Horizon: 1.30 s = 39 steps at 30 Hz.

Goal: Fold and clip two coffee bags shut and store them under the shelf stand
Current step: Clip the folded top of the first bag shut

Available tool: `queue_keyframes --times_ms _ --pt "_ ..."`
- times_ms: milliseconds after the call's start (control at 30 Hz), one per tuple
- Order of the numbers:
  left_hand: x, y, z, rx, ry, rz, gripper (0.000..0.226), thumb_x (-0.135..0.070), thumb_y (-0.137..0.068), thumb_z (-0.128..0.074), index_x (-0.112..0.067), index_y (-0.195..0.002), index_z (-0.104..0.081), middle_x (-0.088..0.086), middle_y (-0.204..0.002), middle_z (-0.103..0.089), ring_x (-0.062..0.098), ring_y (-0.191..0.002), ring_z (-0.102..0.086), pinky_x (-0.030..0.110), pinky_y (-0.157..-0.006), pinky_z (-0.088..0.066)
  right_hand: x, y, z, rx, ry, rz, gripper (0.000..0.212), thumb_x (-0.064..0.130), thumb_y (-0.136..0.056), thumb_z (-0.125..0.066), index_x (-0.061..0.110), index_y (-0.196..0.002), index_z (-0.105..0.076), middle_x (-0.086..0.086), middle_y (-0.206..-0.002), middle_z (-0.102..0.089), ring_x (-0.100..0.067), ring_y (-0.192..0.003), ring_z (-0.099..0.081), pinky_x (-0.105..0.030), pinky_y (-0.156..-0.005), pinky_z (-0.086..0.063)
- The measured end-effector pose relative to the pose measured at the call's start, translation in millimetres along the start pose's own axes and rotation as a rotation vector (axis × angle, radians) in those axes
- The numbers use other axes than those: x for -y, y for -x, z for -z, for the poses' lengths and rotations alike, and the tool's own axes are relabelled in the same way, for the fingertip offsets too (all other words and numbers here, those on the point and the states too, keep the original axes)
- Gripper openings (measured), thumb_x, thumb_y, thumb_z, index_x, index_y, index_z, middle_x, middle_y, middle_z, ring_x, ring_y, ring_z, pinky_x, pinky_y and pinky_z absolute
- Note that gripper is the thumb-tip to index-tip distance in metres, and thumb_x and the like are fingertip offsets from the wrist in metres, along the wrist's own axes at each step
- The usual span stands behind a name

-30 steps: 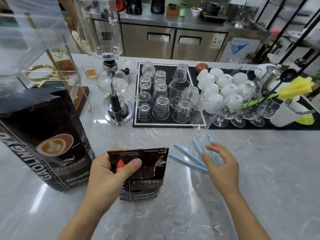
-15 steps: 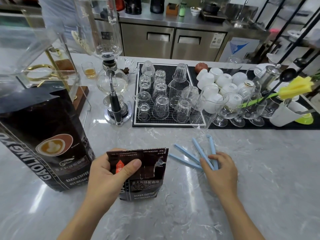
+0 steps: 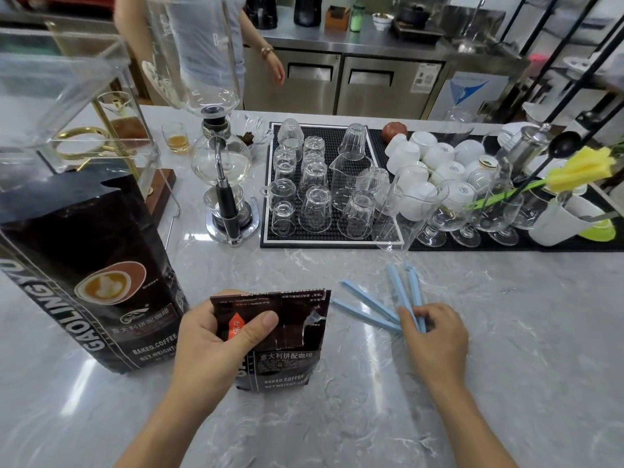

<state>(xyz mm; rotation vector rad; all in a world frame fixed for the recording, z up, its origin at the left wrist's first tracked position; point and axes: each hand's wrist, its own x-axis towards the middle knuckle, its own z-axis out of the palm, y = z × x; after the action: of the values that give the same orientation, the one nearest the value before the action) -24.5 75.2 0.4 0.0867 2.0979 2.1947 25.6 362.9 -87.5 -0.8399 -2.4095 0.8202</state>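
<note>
Glossy marble counter (image 3: pixel 506 332); left hand (image 3: pixel 216 342) grips folded foil bag (image 3: pixel 287 336), right hand (image 3: pixel 435 336) pinches slim blue clip (image 3: pixel 400 292)

The tall coffee bag (image 3: pixel 91 278) reads "GAOLING", the small bag (image 3: pixel 287 346) "BAKED.COFFEE".

You are standing at a café bar, on the working side of a marble worktop (image 3: pixel 506 332). Along its far edge you have a siphon coffee brewer (image 3: pixel 221 163), a black drip mat (image 3: pixel 266 184) packed with upturned glasses, and a cluster of white cups (image 3: pixel 435 157) beside stemmed glasses (image 3: pixel 449 211). Beyond it runs a stainless-steel undercounter fridge (image 3: pixel 341 82), its top carrying grinders and jars. A large printed coffee bag (image 3: pixel 87 271) stands at your worktop's left edge.
</note>
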Motion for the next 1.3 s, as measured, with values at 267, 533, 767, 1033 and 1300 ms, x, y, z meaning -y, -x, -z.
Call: queue_keyframes --times_ms 267,533,767,1033,1300 --pt "1 -1 0 -0.001 -0.002 -0.010 0.025 -0.024 -0.059 -0.090 -0.013 -0.076 -0.074 0.002 -0.070 -0.077 0.013 -0.066 -0.073 0.022 -0.059 -0.058 9 -2 7 -0.064 -0.050 0.024 0.013 0.014 -0.075 -0.079 0.013 -0.068 -0.068 0.003 -0.071 -0.060 -0.018 -0.070 -0.057 -0.029 -0.069 -0.047" --pt "1 -1 0 -0.016 -0.021 -0.005 0.032 -0.037 -0.054 -0.080 -0.014 -0.077 -0.075 0.004 -0.073 -0.077 0.018 -0.071 -0.074 0.039 -0.070 -0.060 29 -2 18 -0.063 -0.191 0.069 0.017 0.011 -0.075 -0.080 0.018 -0.069 -0.065 0.004 -0.077 -0.063 -0.009 -0.077 -0.060 -0.013 -0.076 -0.043" --pt "2 -1 1 -0.013 -0.037 -0.003 0.024 -0.031 -0.056 -0.083 -0.018 -0.074 -0.075 0.002 -0.072 -0.078 0.014 -0.069 -0.074 0.029 -0.065 -0.060 50 5 23 0.081 -0.535 0.054 0.024 0.004 -0.076 -0.078 0.025 -0.069 -0.069 0.011 -0.092 -0.068 -0.007 -0.079 -0.066 -0.008 -0.075 -0.051" --pt "1 -1 1 -0.017 -0.024 0.019 0.032 -0.037 -0.054 -0.080 -0.015 -0.076 -0.075 0.005 -0.074 -0.078 0.021 -0.072 -0.074 0.042 -0.072 -0.059 79 14 34 0.224 -0.816 0.103 0.008 0.013 -0.077 -0.079 0.009 -0.075 -0.072 0.000 -0.088 -0.072 -0.010 -0.085 -0.067 -0.017 -0.074 -0.053" --pt "-2 0 0 -0.011 0.008 0.046 0.032 -0.034 -0.053 -0.081 -0.013 -0.077 -0.075 0.009 -0.075 -0.078 0.025 -0.073 -0.075 0.039 -0.070 -0.060 111 25 45 0.336 -0.956 0.231 0.013 0.027 -0.070 -0.077 0.016 -0.075 -0.073 -0.007 -0.092 -0.072 -0.013 -0.093 -0.068 -0.017 -0.079 -0.052"
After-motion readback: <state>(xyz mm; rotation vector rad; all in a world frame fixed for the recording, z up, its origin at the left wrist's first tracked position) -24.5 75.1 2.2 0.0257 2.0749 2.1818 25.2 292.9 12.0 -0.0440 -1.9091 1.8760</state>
